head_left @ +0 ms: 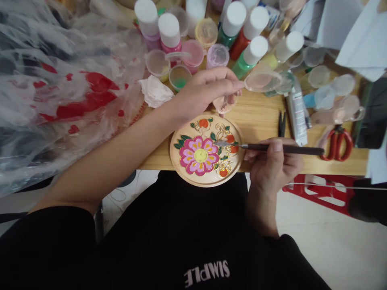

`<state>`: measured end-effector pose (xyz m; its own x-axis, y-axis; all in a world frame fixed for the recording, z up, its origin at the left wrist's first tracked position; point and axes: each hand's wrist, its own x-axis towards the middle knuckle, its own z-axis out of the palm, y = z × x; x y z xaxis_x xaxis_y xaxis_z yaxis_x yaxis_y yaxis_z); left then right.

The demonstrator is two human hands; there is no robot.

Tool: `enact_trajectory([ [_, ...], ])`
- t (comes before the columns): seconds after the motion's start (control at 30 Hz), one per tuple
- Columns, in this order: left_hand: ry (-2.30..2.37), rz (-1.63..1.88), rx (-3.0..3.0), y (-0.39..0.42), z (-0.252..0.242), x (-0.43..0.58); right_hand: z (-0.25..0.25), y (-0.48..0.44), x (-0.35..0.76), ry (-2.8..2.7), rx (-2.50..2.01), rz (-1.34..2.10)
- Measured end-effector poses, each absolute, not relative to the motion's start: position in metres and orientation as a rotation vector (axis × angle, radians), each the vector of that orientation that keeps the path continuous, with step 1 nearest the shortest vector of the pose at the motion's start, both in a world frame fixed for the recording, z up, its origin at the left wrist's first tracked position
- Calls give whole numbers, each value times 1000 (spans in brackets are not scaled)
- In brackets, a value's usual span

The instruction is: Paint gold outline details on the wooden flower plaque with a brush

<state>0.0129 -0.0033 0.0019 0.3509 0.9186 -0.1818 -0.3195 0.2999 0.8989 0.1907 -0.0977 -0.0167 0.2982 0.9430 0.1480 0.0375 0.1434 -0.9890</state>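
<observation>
A small clear plastic cup [225, 105] with peach-coloured paste hangs just beyond the far rim of a round wooden plaque [179, 150]. My left hand [216, 86] is closed on this cup, its fingers partly hidden behind it. On the plaque is a pink flower [199, 155] with a yellow centre, with orange fruits, green leaves and gold outlines around it. My right hand [273, 163] grips the dark handle of a palette knife [286, 149]. The knife's thin metal blade points left over the plaque; whether it touches the surface I cannot tell.
White-capped paint bottles [234, 20] and open cups of colour [180, 77] crowd the back. A crumpled tissue [155, 92] lies left of centre, near plastic bags [90, 92]. Rightward are a metal tube [296, 114], black tweezers [282, 124], red-handled scissors [335, 143] and a phone [371, 114].
</observation>
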Motion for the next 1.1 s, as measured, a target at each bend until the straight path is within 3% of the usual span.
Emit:
enact_trajectory([
  [1.1, 753, 988, 884, -3, -8, 12, -15, -97, 192, -1066, -1249, 896],
])
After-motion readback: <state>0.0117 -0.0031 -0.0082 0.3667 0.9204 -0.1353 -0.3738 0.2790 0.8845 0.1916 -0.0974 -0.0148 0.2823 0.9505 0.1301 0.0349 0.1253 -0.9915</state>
